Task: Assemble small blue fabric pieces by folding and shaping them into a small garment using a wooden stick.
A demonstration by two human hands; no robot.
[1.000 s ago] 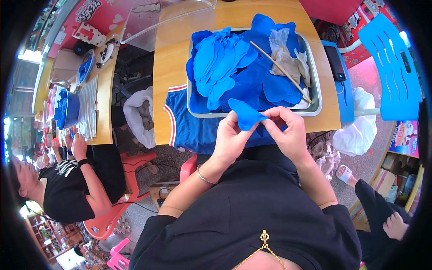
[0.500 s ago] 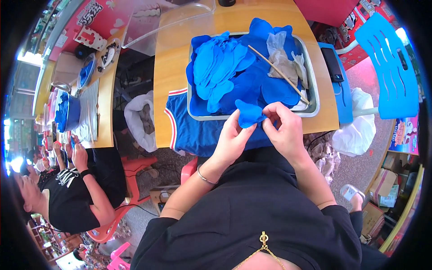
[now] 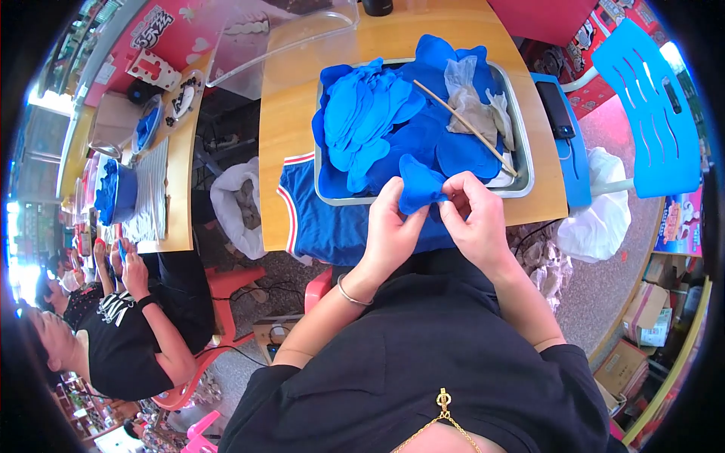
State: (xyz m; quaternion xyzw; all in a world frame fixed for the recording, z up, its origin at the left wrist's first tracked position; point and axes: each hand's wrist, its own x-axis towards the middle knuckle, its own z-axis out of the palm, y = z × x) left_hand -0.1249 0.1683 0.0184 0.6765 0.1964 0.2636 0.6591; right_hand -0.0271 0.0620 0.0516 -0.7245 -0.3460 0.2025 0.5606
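Note:
Between my two hands a blue petal-shaped piece of thin, cloth-like material (image 3: 419, 183) is held up at the near edge of a metal tray (image 3: 534, 170). My left hand (image 3: 396, 229) pinches its lower left edge with thumb and forefinger. My right hand (image 3: 477, 220) grips its lower right corner, where the material gathers between thumb and fingers. Inside the tray lie a lighter blue stack of similar pieces (image 3: 361, 113) and darker blue pieces (image 3: 464, 155). A thin wooden stick (image 3: 461, 121) rests slantwise over them, beside a crumpled clear plastic bag (image 3: 462, 94).
Blue cloth with striped trim (image 3: 317, 226) lies on the wooden table (image 3: 283, 98) under the tray's near side. A blue chair (image 3: 653, 113) stands at right, near a dark phone-like device (image 3: 555, 109). At left, a co-worker (image 3: 128, 332) sits by another table; a white bag (image 3: 238, 211) stands between.
The blue piece has turned and opened out, its curled top now a broader upright petal. Both hands keep their hold, almost in place.

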